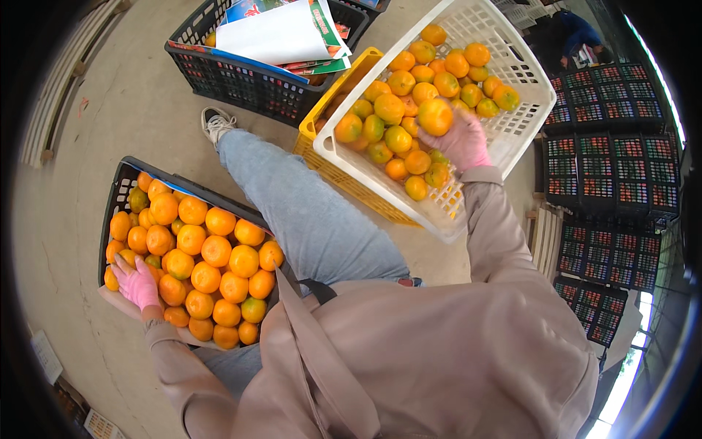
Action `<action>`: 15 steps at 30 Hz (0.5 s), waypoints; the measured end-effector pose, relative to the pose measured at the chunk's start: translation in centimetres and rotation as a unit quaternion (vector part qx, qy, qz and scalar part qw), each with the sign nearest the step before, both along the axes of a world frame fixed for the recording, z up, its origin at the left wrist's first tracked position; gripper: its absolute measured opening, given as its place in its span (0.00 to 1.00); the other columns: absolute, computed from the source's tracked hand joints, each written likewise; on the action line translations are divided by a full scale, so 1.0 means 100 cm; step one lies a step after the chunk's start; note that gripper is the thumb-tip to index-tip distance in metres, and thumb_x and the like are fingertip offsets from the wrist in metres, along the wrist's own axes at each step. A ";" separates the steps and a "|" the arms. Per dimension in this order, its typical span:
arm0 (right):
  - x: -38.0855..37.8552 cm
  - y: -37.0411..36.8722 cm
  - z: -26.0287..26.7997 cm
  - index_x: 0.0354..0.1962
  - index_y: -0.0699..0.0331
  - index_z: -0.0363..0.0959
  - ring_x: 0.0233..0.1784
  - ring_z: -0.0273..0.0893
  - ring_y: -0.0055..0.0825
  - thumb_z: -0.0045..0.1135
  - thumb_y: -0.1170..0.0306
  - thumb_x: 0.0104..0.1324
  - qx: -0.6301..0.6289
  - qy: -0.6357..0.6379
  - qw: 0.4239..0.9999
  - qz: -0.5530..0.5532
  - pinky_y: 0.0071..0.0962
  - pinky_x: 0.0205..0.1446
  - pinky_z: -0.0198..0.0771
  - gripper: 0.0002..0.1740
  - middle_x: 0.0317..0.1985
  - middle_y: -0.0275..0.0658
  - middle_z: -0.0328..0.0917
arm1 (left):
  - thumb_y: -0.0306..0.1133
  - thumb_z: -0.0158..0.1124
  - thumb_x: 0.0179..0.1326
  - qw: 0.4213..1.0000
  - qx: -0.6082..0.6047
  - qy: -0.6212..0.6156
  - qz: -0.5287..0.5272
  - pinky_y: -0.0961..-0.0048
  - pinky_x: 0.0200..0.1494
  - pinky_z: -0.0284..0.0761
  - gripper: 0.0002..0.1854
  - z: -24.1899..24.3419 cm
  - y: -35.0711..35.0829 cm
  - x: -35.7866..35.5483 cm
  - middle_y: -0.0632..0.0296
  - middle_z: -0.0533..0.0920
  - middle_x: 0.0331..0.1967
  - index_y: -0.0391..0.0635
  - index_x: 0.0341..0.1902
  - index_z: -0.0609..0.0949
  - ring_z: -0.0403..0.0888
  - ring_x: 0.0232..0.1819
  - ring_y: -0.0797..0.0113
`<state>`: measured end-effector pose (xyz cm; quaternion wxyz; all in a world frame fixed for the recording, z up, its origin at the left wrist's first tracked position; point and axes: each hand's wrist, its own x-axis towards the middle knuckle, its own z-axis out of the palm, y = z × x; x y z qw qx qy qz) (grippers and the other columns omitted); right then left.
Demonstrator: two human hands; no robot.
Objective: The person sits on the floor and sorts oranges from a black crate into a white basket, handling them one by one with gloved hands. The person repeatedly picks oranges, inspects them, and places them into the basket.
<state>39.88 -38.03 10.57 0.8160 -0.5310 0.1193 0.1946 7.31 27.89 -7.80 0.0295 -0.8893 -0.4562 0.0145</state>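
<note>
My right hand (pixel 465 141), in a pink glove, holds an orange mandarin (pixel 436 116) over a white plastic crate (pixel 513 93). Loose mandarins, some partly green, lie inside that tilted crate. To the left, my left hand (pixel 137 282), also in a pink glove, rests spread on the fruit near one corner of a black plastic crate (pixel 181 178). Its fingertips touch a mandarin (pixel 128 257). Rows of mandarins (pixel 205 276) fill this crate, heaped to its rim. The palm side of the left hand is hidden.
A yellow crate (pixel 351 189) sits under the white one. Ahead stands another black crate (pixel 241 77) with printed paper sheets (pixel 269 33) on top. My jeans-clad leg (pixel 307 203) stretches between the crates. Stacked black crates (pixel 611 170) and a person (pixel 581 35) are at right, wooden pallets (pixel 63 82) at left.
</note>
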 end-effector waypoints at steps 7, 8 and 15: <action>0.129 -0.007 0.033 0.58 0.67 0.72 0.57 0.79 0.39 0.58 0.58 0.68 -0.429 -0.173 0.883 0.077 0.37 0.62 0.74 0.27 0.47 0.45 0.83 | 0.57 0.48 0.72 1.000 0.002 0.011 0.001 0.52 0.76 0.54 0.37 0.002 -0.001 0.000 0.52 0.57 0.79 0.56 0.80 0.57 0.58 0.78 0.51; 0.150 -0.004 0.031 0.58 0.67 0.74 0.57 0.79 0.39 0.58 0.57 0.67 -0.519 -0.214 0.817 0.130 0.34 0.62 0.73 0.27 0.47 0.45 0.84 | 0.57 0.48 0.72 1.000 -0.003 0.010 0.003 0.53 0.76 0.55 0.37 0.002 -0.001 -0.001 0.51 0.57 0.79 0.56 0.80 0.57 0.58 0.77 0.50; 0.172 0.051 -0.015 0.55 0.57 0.79 0.58 0.78 0.45 0.57 0.59 0.61 -0.764 -0.235 0.412 0.437 0.39 0.62 0.73 0.25 0.56 0.47 0.80 | 0.55 0.49 0.72 1.000 0.009 0.013 -0.008 0.54 0.74 0.59 0.37 0.000 0.004 -0.004 0.50 0.57 0.79 0.55 0.80 0.58 0.61 0.76 0.48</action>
